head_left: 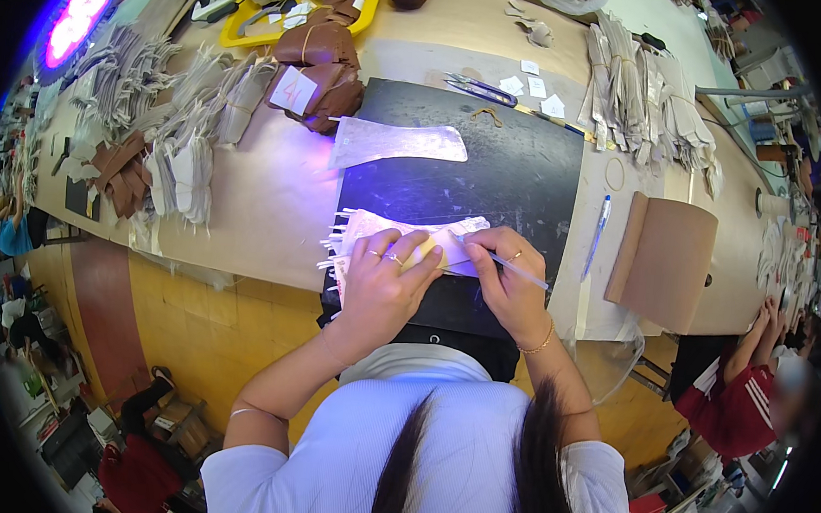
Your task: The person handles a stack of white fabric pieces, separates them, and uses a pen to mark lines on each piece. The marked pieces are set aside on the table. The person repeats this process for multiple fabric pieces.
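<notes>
A stack of pale cut pieces (pixel 364 224) lies at the near edge of the black board (pixel 526 184), white tabs sticking out at its left. My left hand (pixel 383 283) bends over the stack, its fingers closed on a small yellow piece (pixel 420 250) and pressing it down. From the right, my right hand (pixel 511 285) pinches a slim pen (pixel 521 271), whose tip meets the top piece close to my left fingers. Farther up the board rests a single pale shaped piece (pixel 402 146). What lies beneath my left palm is hidden.
Thread snips (pixel 482 90), small paper labels (pixel 531 84) and a blue pen (pixel 597 237) lie right of centre. Brown bundles (pixel 320 71) sit by a yellow tray (pixel 372 18). Bundled pale pieces (pixel 615 68) flank both sides. A brown sheet (pixel 666 261) lies at right; co-workers sit beyond.
</notes>
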